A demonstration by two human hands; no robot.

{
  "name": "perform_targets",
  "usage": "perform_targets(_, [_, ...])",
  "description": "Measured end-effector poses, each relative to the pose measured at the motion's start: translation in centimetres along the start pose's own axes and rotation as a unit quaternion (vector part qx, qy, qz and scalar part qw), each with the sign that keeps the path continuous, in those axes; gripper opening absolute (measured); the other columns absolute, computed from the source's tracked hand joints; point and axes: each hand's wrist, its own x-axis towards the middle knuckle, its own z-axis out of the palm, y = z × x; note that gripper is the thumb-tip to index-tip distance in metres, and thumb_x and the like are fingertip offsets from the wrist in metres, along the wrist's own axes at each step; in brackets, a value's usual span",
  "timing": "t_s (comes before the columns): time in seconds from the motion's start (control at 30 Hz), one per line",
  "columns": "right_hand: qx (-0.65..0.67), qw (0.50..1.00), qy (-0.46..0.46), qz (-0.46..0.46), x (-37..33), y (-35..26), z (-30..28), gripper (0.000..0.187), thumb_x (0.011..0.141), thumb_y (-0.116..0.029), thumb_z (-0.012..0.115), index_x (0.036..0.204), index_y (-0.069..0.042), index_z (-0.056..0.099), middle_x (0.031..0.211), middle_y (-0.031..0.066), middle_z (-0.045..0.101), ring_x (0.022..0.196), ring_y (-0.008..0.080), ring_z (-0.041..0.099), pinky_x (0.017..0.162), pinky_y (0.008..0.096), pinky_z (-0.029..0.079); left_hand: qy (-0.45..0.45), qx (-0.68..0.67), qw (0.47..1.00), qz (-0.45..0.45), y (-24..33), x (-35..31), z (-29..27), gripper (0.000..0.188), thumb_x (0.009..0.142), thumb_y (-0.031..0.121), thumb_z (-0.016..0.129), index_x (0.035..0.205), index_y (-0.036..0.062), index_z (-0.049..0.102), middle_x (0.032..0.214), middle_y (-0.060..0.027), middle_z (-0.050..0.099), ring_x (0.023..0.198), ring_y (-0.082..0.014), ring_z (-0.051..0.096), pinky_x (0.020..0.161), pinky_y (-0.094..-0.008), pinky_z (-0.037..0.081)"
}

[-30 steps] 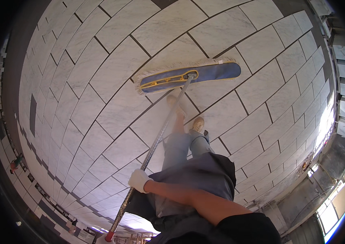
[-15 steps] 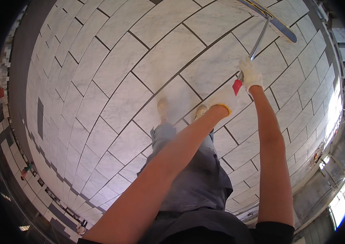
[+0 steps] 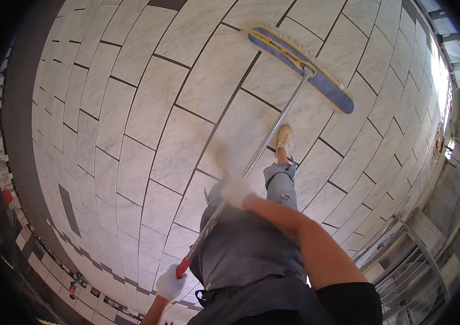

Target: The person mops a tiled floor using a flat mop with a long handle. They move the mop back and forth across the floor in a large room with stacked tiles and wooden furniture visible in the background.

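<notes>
Head view, looking down at a floor [image 3: 132, 124] of large pale marble tiles laid in rows with dark joints. A person stands on it, seen from above: grey trousers, jeans cuffs, one light shoe [image 3: 283, 136] stepping forward, the other foot blurred.

The person holds a long dust mop. Its flat head [image 3: 300, 67], blue and yellow with a pale fringe along the edge, lies on the floor near the top edge of the floor area, slanting from upper left to lower right. A metal handle [image 3: 262, 149] runs from the head's middle diagonally down to the left, ending in a red grip [image 3: 183, 267].

The right hand [image 3: 236, 192], in a white glove and slightly blurred, is clenched around the handle about midway along. The bare right forearm reaches in from the lower right, below a black sleeve. The left hand [image 3: 170, 283], also gloved in white, is closed at the handle's end, just below the red grip, near the bottom edge.

A dark band [image 3: 24, 135] borders the tiles on the left. Metal railings [image 3: 408, 260] stand at the lower right.
</notes>
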Motion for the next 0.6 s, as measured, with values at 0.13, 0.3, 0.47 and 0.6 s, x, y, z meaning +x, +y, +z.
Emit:
perform_targets(0.13, [0.148, 0.978, -0.083, -0.119, 0.6, -22.5, 4.2, 0.012, 0.079, -0.025, 0.073, 0.084, -0.015, 0.077, 0.08, 0.0109, 0.074, 0.081, 0.0325, 0.073, 0.07, 0.0478, 0.056, -0.006, 0.018, 0.998, -0.059, -20.1, -11.0, -7.9, 0.027, 0.088, 0.027, 0.066, 0.098, 0.0028, 0.067, 0.084, -0.0225, 0.069, 0.083, -0.0387, 0.07, 0.072, -0.0479, 0.053])
perform_targets(0.3, [0.207, 0.964, -0.062, -0.152, 2.8, -30.9, 5.0, 0.015, 0.076, -0.028, 0.076, 0.086, -0.017, 0.076, 0.079, 0.0092, 0.073, 0.08, 0.0331, 0.073, 0.068, 0.0476, 0.054, 0.009, 0.287, 0.951, -0.112, -26.3, -14.1, -16.0, 0.032, 0.088, 0.038, 0.067, 0.091, 0.0052, 0.068, 0.08, -0.0228, 0.07, 0.077, -0.0468, 0.068, 0.062, -0.0556, 0.051])
perform_targets(0.47, [0.164, 0.985, -0.002, -0.059, -2.3, -19.5, 7.7, 0.011, 0.079, -0.024, 0.073, 0.086, -0.017, 0.076, 0.08, 0.009, 0.073, 0.081, 0.0329, 0.073, 0.069, 0.0466, 0.055, 0.068, 0.214, 0.973, -0.052, -15.4, -6.6, -6.9, 0.023, 0.083, 0.031, 0.071, 0.101, 0.016, 0.07, 0.086, -0.0162, 0.073, 0.082, -0.0412, 0.071, 0.073, -0.0522, 0.055])
perform_targets(0.6, [0.34, 0.887, 0.219, 0.221, -12.4, 0.4, 11.5, 0.015, 0.083, -0.022, 0.067, 0.086, -0.011, 0.077, 0.083, 0.0129, 0.073, 0.08, 0.0361, 0.071, 0.072, 0.0457, 0.057, 0.066, 0.196, 0.976, 0.064, 1.9, 0.5, 7.8, 0.027, 0.089, 0.032, 0.065, 0.111, 0.0166, 0.066, 0.085, -0.0166, 0.073, 0.083, -0.0421, 0.07, 0.072, -0.0536, 0.053])
